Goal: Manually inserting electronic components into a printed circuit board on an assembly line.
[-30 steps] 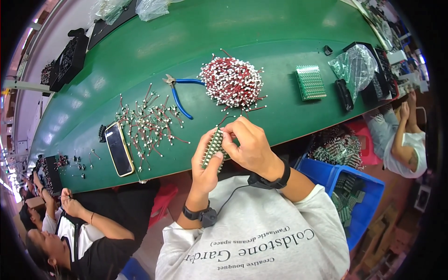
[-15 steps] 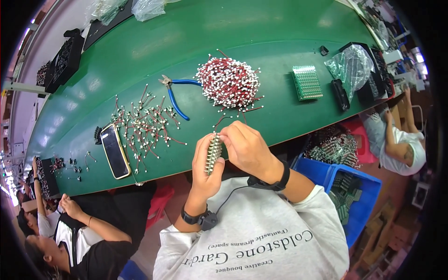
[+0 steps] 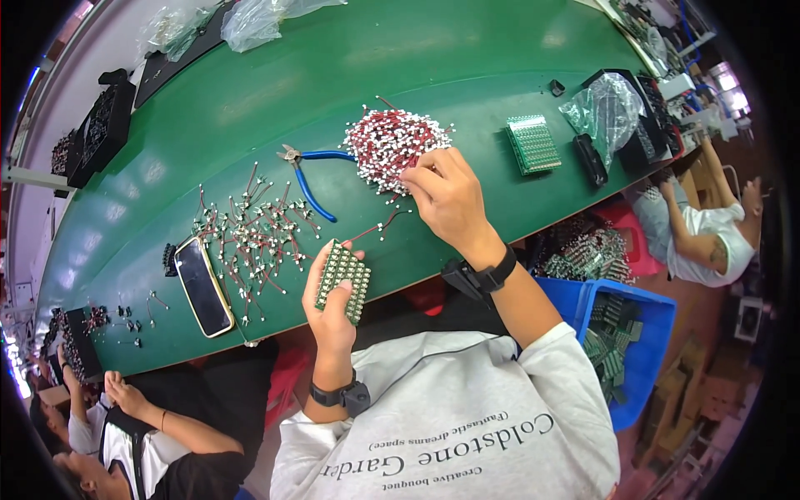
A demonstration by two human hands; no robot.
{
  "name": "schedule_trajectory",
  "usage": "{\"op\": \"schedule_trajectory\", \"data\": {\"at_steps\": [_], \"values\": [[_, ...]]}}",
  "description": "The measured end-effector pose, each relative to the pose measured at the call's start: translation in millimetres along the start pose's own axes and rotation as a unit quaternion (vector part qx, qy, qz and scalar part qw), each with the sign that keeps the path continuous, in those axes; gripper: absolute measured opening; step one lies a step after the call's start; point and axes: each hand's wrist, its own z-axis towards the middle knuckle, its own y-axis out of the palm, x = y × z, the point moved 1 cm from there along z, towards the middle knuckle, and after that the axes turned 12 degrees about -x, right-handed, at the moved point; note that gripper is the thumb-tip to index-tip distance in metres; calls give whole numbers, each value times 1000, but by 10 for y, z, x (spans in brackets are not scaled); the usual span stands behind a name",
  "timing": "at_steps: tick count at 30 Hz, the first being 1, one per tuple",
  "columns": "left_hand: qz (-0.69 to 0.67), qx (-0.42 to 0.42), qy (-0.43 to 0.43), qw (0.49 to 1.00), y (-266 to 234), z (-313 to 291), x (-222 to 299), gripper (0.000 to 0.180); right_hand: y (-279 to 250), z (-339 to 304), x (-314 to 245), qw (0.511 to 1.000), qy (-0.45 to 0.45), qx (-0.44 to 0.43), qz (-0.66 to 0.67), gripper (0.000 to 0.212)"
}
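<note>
My left hand (image 3: 329, 321) grips a green circuit board panel (image 3: 343, 279) with rows of small metallic parts, its thumb across the face. A red wire with white ends (image 3: 382, 228) lies just beyond the panel's top edge; whether it is joined to it I cannot tell. My right hand (image 3: 454, 200) reaches to the near right edge of a heap of short red wires with white connectors (image 3: 392, 142). Its thumb and index finger are pinched together there, and what they hold is too small to make out.
Blue-handled cutters (image 3: 312, 192) touch the heap's left side. Further left lie loose wired boards (image 3: 250, 229) and a phone (image 3: 204, 287). At right are stacked green panels (image 3: 533, 143), a plastic bag (image 3: 604, 117) and a blue bin (image 3: 646, 358). Other people sit on both sides.
My right hand has left the panel and moved up and right to the wire heap. My left hand has shifted left and turned the panel so its face shows.
</note>
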Motion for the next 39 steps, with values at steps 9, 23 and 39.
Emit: {"op": "schedule_trajectory", "data": {"at_steps": [9, 23, 39], "values": [[-76, 27, 0, 997, -105, 32, 34, 60, 63, 55, -1, 993, -28, 43, 110, 14], [-82, 53, 6, 995, -67, 11, 53, 59, 48, 91, -185, 986, -87, 99, 100, 17], [-85, 108, 55, 989, -80, -31, -53, 59, 322, -217, -517, 973, -180, 0, 147, 18]]}}
